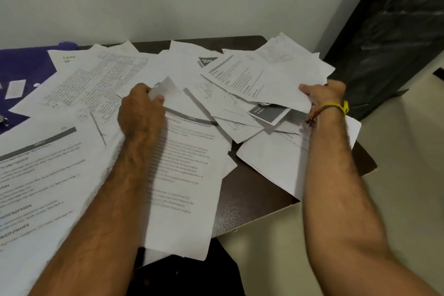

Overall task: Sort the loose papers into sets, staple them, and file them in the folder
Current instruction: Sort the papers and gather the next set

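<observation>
Loose printed papers (182, 74) lie scattered and overlapping across the dark brown table (242, 190), some hanging over its near edge, with the purple folder (26, 67) lying flat at the far left under the edge of the spread. The left hand (140, 110) pinches the curled corner of one sheet near the middle of the pile, while the right hand (324, 94), a yellow thread band (336, 108) on its wrist, grips the near edge of a lifted sheaf at the right side of the table.

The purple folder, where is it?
The purple folder lies at the far left of the table, against the wall, partly under the loose papers.
</observation>
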